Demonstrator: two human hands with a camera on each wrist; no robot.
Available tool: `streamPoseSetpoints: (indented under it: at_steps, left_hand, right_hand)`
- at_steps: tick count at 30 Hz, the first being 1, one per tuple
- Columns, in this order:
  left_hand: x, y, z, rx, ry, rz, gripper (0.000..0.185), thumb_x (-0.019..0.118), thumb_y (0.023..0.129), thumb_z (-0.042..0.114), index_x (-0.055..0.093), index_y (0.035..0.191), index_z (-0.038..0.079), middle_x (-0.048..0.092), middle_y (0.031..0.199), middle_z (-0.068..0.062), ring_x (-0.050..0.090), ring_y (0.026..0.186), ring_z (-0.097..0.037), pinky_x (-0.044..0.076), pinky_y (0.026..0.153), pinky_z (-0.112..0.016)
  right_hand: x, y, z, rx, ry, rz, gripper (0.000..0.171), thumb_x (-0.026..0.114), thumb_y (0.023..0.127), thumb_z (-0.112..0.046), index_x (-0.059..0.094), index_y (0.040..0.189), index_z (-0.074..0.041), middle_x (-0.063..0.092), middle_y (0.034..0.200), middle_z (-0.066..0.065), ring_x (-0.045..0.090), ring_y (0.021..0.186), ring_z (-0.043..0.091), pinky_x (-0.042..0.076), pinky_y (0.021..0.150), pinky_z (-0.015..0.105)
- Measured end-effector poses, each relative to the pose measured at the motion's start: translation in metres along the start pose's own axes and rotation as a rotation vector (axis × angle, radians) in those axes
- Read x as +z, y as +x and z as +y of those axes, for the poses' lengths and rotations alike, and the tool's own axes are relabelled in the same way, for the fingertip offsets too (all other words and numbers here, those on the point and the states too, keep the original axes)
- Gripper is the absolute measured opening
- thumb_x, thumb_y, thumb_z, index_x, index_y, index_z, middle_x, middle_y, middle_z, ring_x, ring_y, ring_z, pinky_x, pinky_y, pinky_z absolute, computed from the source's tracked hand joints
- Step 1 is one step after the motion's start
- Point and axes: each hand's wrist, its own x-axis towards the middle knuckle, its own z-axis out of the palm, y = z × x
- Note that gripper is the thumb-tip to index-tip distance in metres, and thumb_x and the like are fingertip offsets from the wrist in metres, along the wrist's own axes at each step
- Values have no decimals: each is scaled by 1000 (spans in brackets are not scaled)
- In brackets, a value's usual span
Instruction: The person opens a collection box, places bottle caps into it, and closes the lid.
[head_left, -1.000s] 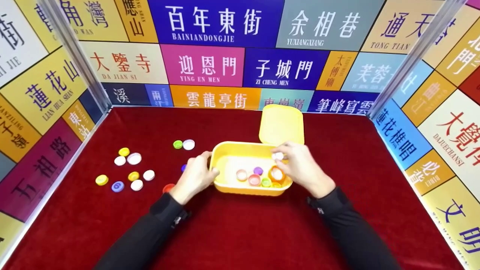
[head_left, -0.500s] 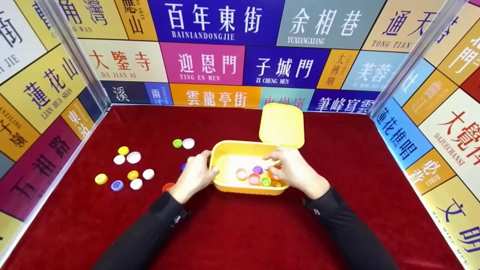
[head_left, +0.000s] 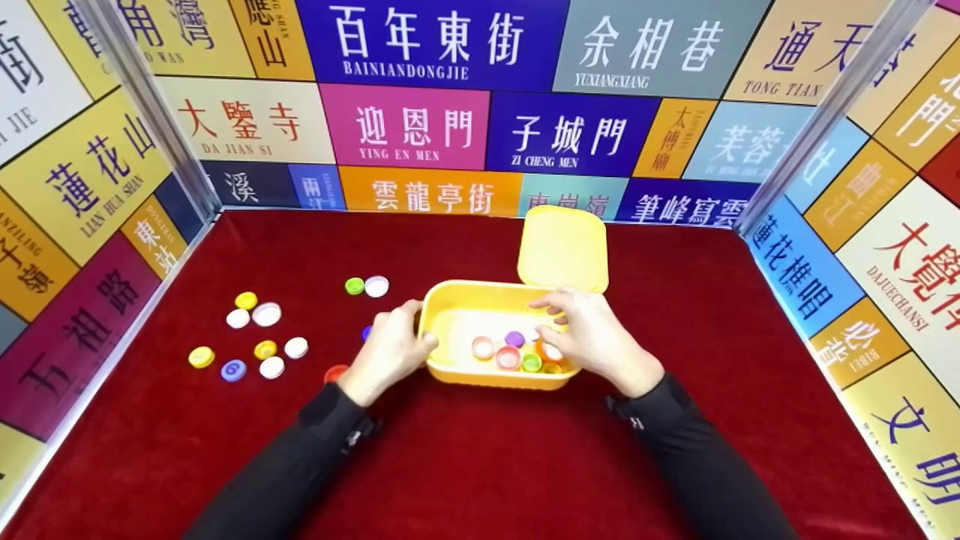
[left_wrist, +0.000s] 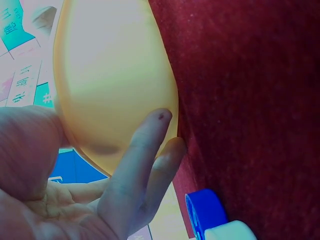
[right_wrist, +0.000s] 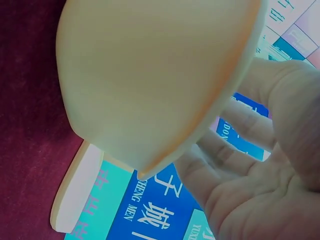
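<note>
A yellow plastic box [head_left: 480,380] stands uncovered on the red cloth. My left hand [head_left: 386,352] grips its left end, thumb at the rim and fingers along the outer wall in the left wrist view. Over the right end is my right hand [head_left: 596,337], fingers and thumb apart and reaching inside; nothing shows between them. In the right wrist view the box wall [right_wrist: 150,75] hides the fingertips. Several bottle caps lie in the box, among them a purple cap [head_left: 514,339], a pink cap [head_left: 508,358], a green cap [head_left: 532,363] and an orange cap [head_left: 553,351], partly covered by the hand.
Behind the box lies a yellow lid [head_left: 562,251]. More caps are scattered at the left, including a blue cap [head_left: 234,370] and a yellow cap [head_left: 201,357]. A red cap [head_left: 335,373] sits by the left wrist. Printed panels [head_left: 405,127] wall in the table.
My right hand has lowered into the box's right end, and the white cap it pinched a second ago no longer shows between its fingers. The left hand keeps its place.
</note>
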Motion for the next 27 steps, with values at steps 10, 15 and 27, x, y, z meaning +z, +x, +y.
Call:
streamPoseSetpoints:
  at_steps: [10,15,27]
  left_hand:
    - [0,-1,0,18,-10,5,54,76,99,10,70,150,-6,83,131,-25,80,104,-38,69,97,-50]
    - [0,0,-1,20,-6,8,54,77,99,10,71,150,-6,83,131,-26,80,104,-39,69,97,-50]
    - [0,0,0,-4,-11,2,54,78,100,11,71,150,-5,83,133,-25,81,104,-37,70,99,-50]
  right_hand:
    - [-12,-3,6,116,12,85,56,93,99,-21,76,150,-3,78,145,24,75,128,47,63,111,62]
    - [-21,-6,11,187,54,57,68,92,100,-25,68,159,-2,71,155,27,75,135,48,64,114,63]
    - [-27,-13,23,411,340,-173,93,90,104,-30,40,178,-2,61,168,30,79,132,48,74,90,53]
